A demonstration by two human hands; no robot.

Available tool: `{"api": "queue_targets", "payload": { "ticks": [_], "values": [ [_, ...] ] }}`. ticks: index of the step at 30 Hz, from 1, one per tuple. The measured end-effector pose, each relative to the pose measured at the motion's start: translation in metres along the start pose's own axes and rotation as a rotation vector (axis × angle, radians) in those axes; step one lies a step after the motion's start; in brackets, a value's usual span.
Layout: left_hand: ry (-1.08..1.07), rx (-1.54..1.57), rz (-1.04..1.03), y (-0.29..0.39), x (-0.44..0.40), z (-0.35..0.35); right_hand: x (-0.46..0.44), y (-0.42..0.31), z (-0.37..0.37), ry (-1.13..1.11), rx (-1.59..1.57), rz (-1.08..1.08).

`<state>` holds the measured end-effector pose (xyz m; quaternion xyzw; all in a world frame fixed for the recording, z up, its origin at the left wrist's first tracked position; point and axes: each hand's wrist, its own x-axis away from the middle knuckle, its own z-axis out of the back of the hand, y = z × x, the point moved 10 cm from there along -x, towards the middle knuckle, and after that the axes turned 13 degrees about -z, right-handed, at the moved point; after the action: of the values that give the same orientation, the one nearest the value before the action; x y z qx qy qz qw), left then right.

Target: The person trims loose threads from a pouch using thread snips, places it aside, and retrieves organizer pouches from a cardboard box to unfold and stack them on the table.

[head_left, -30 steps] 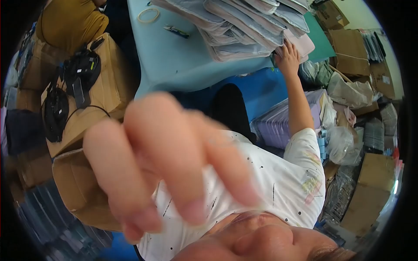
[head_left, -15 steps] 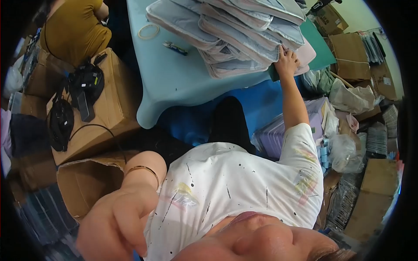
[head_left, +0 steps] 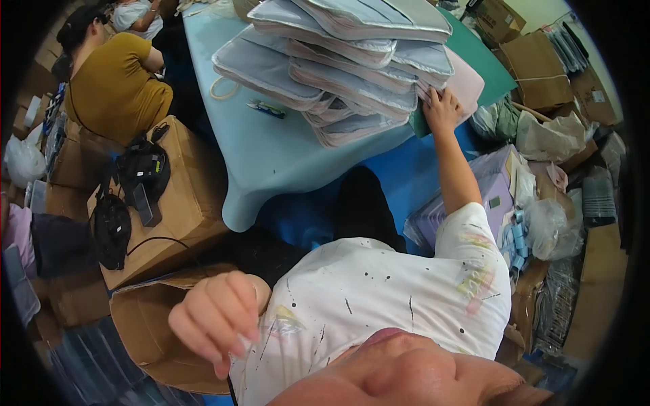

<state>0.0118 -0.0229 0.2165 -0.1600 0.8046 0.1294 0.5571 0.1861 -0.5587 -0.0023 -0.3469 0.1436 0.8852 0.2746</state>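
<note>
My right hand (head_left: 443,110) rests on a pale pink flat piece (head_left: 468,84) at the table's right side, fingers spread, close to the stack's edge. Beside it rises an uneven stack of light grey-blue flat pouches (head_left: 352,71) with pale piped edges. A dark green mat (head_left: 493,65) lies under the pink piece. My left hand (head_left: 217,314) is raised in front of my white shirt (head_left: 379,284), above an open cardboard box. Its fingers are loosely curled together, slightly blurred, with nothing visible in them.
The table has a light blue cover (head_left: 264,159), with pens (head_left: 266,108) and a ring (head_left: 223,88) on it. Black gear (head_left: 143,166) sits on a carton (head_left: 183,196) at left. An open box (head_left: 145,338) stands below. A person in mustard (head_left: 118,84) sits nearby. Wrapped goods (head_left: 467,193) stand right.
My left hand has drawn back from close to the camera toward my shirt, its fingers now curled. The view has shifted. My right hand stays by the stack, its fingers on the pink piece.
</note>
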Motion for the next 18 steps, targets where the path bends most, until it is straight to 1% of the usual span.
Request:
{"api": "queue_targets", "payload": {
  "ticks": [3, 5, 6, 9, 12, 14, 17, 18],
  "values": [
    [0.124, -0.117, 0.076, -0.006, 0.023, 0.028, -0.001, 0.002, -0.002, -0.033, 0.051, -0.02],
    [0.227, -0.25, 0.156, -0.014, 0.04, 0.052, -0.012, 0.008, -0.01, -0.05, 0.094, -0.082],
    [0.27, -0.261, 0.267, -0.022, 0.05, 0.063, -0.012, 0.009, -0.016, -0.066, 0.111, -0.108],
    [0.398, -0.324, 0.356, -0.034, 0.078, 0.095, -0.023, 0.019, -0.024, -0.091, 0.148, -0.159],
    [0.471, -0.371, 0.395, -0.038, 0.111, 0.128, -0.028, 0.024, -0.031, -0.115, 0.158, -0.127],
    [0.568, -0.434, 0.481, -0.046, 0.138, 0.154, -0.029, 0.025, -0.031, -0.14, 0.148, -0.089],
    [0.686, -0.519, 0.616, -0.059, 0.171, 0.193, -0.041, 0.031, -0.035, -0.321, 0.126, -0.057],
    [0.718, -0.544, 0.665, -0.064, 0.178, 0.207, -0.052, 0.027, 0.005, -0.462, 0.038, -0.158]
  ]
}}
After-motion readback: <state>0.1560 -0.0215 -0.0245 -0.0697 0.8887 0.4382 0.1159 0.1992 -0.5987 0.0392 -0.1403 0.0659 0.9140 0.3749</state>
